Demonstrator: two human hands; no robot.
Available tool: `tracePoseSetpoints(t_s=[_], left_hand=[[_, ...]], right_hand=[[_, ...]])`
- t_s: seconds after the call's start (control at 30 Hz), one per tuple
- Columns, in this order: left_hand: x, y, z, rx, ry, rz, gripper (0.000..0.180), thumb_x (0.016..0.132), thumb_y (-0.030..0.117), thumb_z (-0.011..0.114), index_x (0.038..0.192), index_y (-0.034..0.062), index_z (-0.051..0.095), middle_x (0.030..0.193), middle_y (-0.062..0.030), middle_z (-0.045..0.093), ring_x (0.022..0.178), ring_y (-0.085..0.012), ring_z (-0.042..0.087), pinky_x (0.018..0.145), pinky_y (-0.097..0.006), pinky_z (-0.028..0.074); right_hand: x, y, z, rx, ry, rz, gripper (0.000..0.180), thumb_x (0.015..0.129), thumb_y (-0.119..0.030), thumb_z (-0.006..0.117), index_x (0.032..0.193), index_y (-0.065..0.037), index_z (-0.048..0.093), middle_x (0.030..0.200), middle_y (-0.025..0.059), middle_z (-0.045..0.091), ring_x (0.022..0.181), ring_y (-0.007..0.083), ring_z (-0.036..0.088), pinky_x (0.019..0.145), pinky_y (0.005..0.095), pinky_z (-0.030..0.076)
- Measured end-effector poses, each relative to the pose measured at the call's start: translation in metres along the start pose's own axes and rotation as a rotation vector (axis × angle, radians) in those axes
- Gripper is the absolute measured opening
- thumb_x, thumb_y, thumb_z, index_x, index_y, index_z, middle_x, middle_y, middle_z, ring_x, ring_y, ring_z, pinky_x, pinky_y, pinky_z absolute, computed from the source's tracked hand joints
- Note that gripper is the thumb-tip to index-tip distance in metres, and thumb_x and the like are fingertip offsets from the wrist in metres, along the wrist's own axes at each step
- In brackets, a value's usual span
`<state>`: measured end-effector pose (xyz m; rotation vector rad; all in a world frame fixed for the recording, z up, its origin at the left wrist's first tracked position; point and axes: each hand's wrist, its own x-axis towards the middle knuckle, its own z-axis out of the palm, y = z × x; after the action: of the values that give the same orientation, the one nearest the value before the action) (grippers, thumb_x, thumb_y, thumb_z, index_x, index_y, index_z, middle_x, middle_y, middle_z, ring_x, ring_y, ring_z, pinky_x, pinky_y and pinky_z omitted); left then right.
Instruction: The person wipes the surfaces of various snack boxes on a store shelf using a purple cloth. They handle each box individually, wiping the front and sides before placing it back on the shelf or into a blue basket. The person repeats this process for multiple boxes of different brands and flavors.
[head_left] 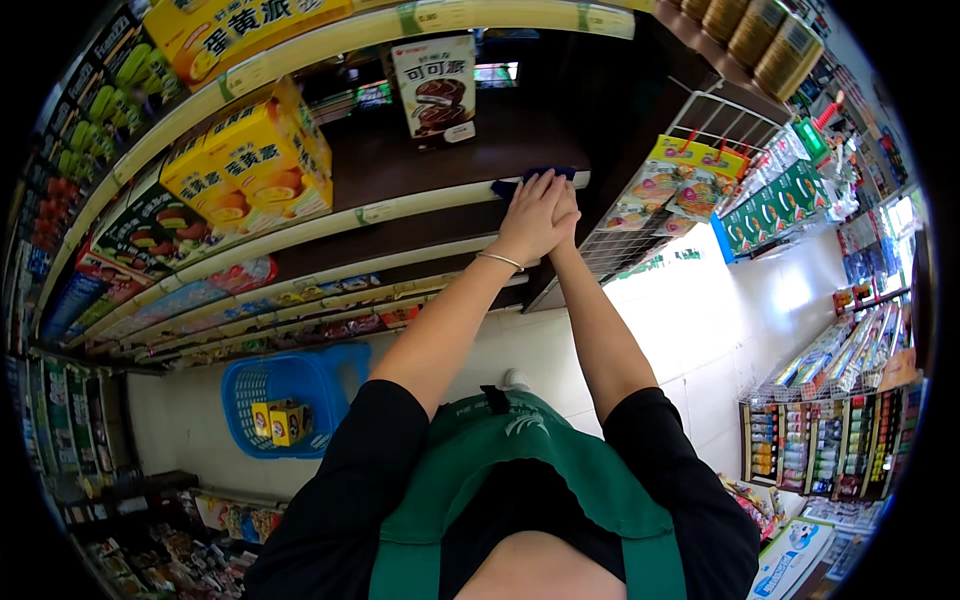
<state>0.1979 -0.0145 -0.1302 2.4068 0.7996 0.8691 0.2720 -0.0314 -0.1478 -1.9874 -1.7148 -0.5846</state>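
While the left hand (532, 218) lies fingers outstretched, the dark blue cloth (563, 172) sits at their tips, lengthwise along the shelf edge (430, 203). Alongside, the right hand (567, 215): can't tell its grip!

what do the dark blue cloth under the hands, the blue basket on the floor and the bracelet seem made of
Dark blue cloth: probably soft fabric, matte, from its dull, uneven edge; weave unclear.
Blue basket: likely moulded plastic, smooth, from its even colour and regular holes.
Bracelet: likely polished metal, from its thin band and pale shine.
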Motion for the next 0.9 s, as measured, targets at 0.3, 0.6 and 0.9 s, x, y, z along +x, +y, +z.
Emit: tracePoseSetpoints(t_s=[0.3, 0.6, 0.9], left_hand=[[-0.112, -0.077, -0.113, 0.074, 0.278, -0.152, 0.065, 0.091, 0.035, 0.058, 0.146, 0.0048, 0.04, 0.151, -0.0198, 0.037, 0.139, -0.0378, 0.034, 0.117, -0.047, 0.023], [-0.204, -0.138, -0.201, 0.08, 0.47, -0.345, 0.061, 0.093, 0.026, 0.059, 0.145, -0.0008, 0.039, 0.15, -0.0221, 0.039, 0.138, -0.037, 0.038, 0.114, -0.042, 0.031], [-0.195, -0.117, -0.214, -0.632, 0.82, -0.735, 0.04, 0.102, 0.031, 0.053, 0.124, -0.0025, 0.059, 0.113, -0.0113, 0.066, 0.101, -0.0188, 0.061, 0.088, -0.032, 0.047]], right_hand=[[0.015, -0.161, 0.021, 0.028, -0.157, -0.372, 0.012, 0.088, -0.017, 0.055, 0.094, -0.006, 0.056, 0.094, 0.0116, 0.058, 0.089, 0.0286, 0.053, 0.083, 0.037, 0.042], [0.002, -0.306, 0.073, 0.545, -0.259, -0.328, 0.019, 0.087, -0.013, 0.056, 0.102, -0.002, 0.054, 0.099, 0.0176, 0.05, 0.093, 0.0352, 0.055, 0.08, 0.0426, 0.049], [0.014, -0.273, 0.026, 1.559, -0.393, 0.185, 0.016, 0.09, -0.012, 0.066, 0.104, -0.004, 0.067, 0.094, 0.0021, 0.064, 0.085, 0.0093, 0.059, 0.077, 0.0247, 0.048]])
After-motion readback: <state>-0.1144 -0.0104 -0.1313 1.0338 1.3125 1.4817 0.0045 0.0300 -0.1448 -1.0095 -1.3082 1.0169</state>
